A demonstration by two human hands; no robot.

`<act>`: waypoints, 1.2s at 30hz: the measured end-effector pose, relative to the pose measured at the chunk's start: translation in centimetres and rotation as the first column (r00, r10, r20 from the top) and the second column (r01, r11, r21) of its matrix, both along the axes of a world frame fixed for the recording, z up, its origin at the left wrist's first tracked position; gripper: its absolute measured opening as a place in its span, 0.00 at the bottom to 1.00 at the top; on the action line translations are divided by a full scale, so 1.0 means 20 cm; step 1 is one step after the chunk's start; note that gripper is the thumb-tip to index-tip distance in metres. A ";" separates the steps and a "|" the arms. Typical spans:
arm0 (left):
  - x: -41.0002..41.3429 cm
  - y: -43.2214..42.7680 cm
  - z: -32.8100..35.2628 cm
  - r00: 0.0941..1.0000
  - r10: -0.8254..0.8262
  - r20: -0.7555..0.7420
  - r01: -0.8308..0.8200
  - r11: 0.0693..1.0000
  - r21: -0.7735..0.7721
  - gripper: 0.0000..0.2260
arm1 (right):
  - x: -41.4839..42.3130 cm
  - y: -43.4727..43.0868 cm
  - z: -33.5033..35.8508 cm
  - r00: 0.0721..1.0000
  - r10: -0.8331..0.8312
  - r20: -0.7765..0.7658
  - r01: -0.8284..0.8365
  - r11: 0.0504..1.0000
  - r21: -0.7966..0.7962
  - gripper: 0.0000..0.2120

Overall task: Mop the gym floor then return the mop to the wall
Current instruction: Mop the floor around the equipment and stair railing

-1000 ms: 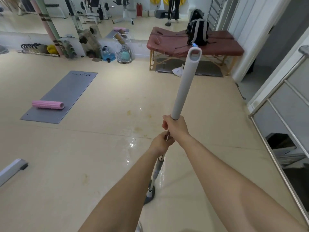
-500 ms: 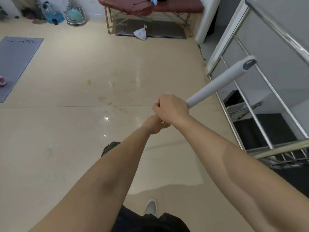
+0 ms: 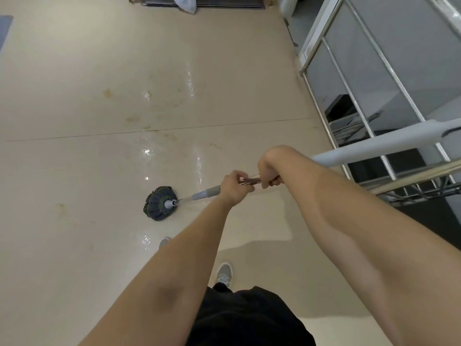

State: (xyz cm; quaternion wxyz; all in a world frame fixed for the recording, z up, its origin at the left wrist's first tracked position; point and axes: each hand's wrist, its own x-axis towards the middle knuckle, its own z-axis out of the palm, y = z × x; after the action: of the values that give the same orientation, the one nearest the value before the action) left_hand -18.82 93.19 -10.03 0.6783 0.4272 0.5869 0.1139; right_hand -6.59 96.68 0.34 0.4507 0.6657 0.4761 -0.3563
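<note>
The mop's round dark head (image 3: 160, 203) lies flat on the wet beige floor (image 3: 99, 171), left of my hands. Its shaft runs right and slightly up: a thin metal section, then a grey collar (image 3: 207, 192), then a thick white grip (image 3: 379, 143) ending over the railing. My left hand (image 3: 234, 187) grips the shaft just past the collar. My right hand (image 3: 270, 171) grips it right beside the left, fingers curled under. Both forearms reach out from the bottom of the view.
A steel railing (image 3: 369, 116) guards an open stairwell on the right. A white bag (image 3: 184, 3) lies by a table's base at the top edge. A grey mat corner (image 3: 5, 28) shows far left. My shoes (image 3: 224, 273) stand below the hands.
The view has tilted down to the floor. The handle swung from pointing up and forward to lying nearly level toward the right, and the mop head now shows on the floor to the left.
</note>
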 end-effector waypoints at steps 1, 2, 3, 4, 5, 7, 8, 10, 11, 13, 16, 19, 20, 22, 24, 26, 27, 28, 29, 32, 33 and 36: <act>-0.02 0.00 -0.08 0.994 0.105 -0.017 -0.106 0.992 -0.069 0.17 | 0.01 -0.01 -0.04 0.994 -0.106 -0.040 0.103 0.993 -0.054 0.14; -0.05 -0.02 -0.10 0.974 0.226 -0.022 -0.226 0.952 -0.207 0.19 | 0.00 -0.02 -0.09 0.977 -0.195 -0.082 0.185 0.976 -0.119 0.14; -0.08 -0.02 -0.17 0.940 0.341 -0.014 -0.322 0.874 -0.363 0.21 | -0.01 -0.04 -0.13 0.958 -0.271 -0.097 0.255 0.955 -0.153 0.12; -0.10 -0.03 -0.17 0.886 0.462 0.024 -0.390 0.774 -0.499 0.21 | -0.03 -0.08 -0.19 0.938 -0.321 -0.129 0.301 0.942 -0.150 0.10; -0.12 -0.04 -0.21 0.823 0.563 0.077 -0.411 0.684 -0.603 0.19 | -0.06 -0.11 -0.24 0.913 -0.374 -0.165 0.353 0.924 -0.146 0.08; -0.15 -0.05 -0.27 0.735 0.674 0.079 -0.450 0.571 -0.686 0.15 | -0.11 -0.16 -0.33 0.850 -0.473 -0.234 0.449 0.881 -0.148 0.07; -0.15 -0.05 -0.32 0.690 0.722 0.055 -0.474 0.507 -0.721 0.14 | -0.13 -0.19 -0.36 0.829 -0.499 -0.252 0.472 0.867 -0.161 0.09; -0.15 -0.06 -0.41 0.672 0.741 0.003 -0.510 0.465 -0.723 0.11 | -0.15 -0.25 -0.40 0.807 -0.525 -0.271 0.497 0.851 -0.169 0.11; -0.15 -0.07 -0.43 0.687 0.727 0.007 -0.516 0.494 -0.700 0.09 | -0.14 -0.27 -0.41 0.801 -0.531 -0.276 0.507 0.847 -0.157 0.11; -0.13 -0.09 -0.43 0.719 0.693 0.056 -0.482 0.554 -0.679 0.07 | -0.09 -0.32 -0.41 0.792 -0.535 -0.294 0.518 0.844 -0.141 0.12; -0.13 -0.08 -0.36 0.752 0.647 0.131 -0.439 0.638 -0.632 0.07 | -0.04 -0.36 -0.36 0.740 -0.576 -0.348 0.564 0.813 -0.147 0.09; -0.20 0.00 -0.31 0.760 0.631 0.160 -0.464 0.697 -0.547 0.09 | -0.08 -0.30 -0.32 0.722 -0.548 -0.423 0.566 0.819 -0.095 0.10; -0.24 0.03 -0.30 0.752 0.638 0.165 -0.482 0.704 -0.522 0.10 | -0.12 -0.27 -0.32 0.726 -0.528 -0.441 0.554 0.829 -0.081 0.11; -0.31 0.08 -0.30 0.746 0.648 0.154 -0.516 0.708 -0.483 0.11 | -0.19 -0.20 -0.31 0.719 -0.517 -0.464 0.549 0.833 -0.076 0.12; -0.37 0.12 -0.33 0.741 0.654 0.151 -0.534 0.711 -0.457 0.12 | -0.25 -0.16 -0.33 0.708 -0.521 -0.478 0.555 0.828 -0.081 0.12; -0.43 0.15 -0.37 0.756 0.639 0.141 -0.535 0.728 -0.429 0.12 | -0.30 -0.16 -0.36 0.681 -0.541 -0.494 0.574 0.813 -0.098 0.12; -0.46 0.17 -0.40 0.773 0.621 0.127 -0.530 0.744 -0.407 0.12 | -0.33 -0.16 -0.39 0.650 -0.561 -0.513 0.595 0.795 -0.116 0.12; -0.49 0.18 -0.42 0.787 0.606 0.116 -0.527 0.758 -0.385 0.11 | -0.37 -0.18 -0.42 0.609 -0.585 -0.536 0.624 0.770 -0.132 0.12; -0.53 0.19 -0.45 0.800 0.590 0.110 -0.520 0.772 -0.364 0.10 | -0.41 -0.20 -0.45 0.553 -0.618 -0.559 0.664 0.732 -0.152 0.12; -0.65 0.23 -0.53 0.822 0.559 0.105 -0.503 0.801 -0.326 0.10 | -0.54 -0.23 -0.55 0.388 -0.700 -0.600 0.770 0.604 -0.207 0.11; -0.68 0.24 -0.54 0.825 0.555 0.107 -0.499 0.803 -0.325 0.10 | -0.57 -0.23 -0.58 0.371 -0.710 -0.599 0.784 0.585 -0.208 0.10; -0.74 0.23 -0.61 0.818 0.563 0.119 -0.492 0.791 -0.364 0.09 | -0.65 -0.21 -0.69 0.316 -0.754 -0.576 0.823 0.520 -0.228 0.11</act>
State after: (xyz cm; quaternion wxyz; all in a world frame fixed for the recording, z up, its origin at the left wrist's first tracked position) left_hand -33.63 97.87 -22.15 0.7394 0.1153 0.6141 0.2509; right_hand -19.64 92.57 -13.43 0.0014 0.6797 0.2262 -0.6978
